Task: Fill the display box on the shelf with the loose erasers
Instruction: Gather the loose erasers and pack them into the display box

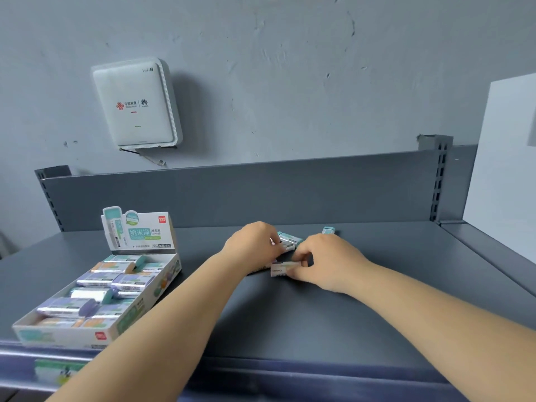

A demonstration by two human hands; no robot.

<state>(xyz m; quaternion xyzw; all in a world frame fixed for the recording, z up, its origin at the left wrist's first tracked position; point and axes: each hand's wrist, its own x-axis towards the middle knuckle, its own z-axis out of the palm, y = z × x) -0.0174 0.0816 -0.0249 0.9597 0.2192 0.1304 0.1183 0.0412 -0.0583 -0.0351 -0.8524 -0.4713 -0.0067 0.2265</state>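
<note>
**Entry: gathering loose erasers, shelf stock**

- Shelf (348, 314): grey metal; carries everything listed.
- Display box (66, 333): front left, well apart from our hands, already mostly filled.
- Left hand (252, 242): fingers curled, pinching a teal eraser (290, 242).
- Right hand (327, 262): pinching a white-sleeved eraser (282, 268).
- Stray eraser (329, 230): just behind.

We judge it best to grip each firmly by its long sides and lay them flat in the gaps.

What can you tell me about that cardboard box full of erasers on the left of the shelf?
The display box is a shallow white cardboard tray with teal print and a red logo. Its lid stands folded upright at the back as a printed sign. It lies at an angle at the shelf's front left, nearly full of wrapped erasers. Neither hand touches it.
</note>
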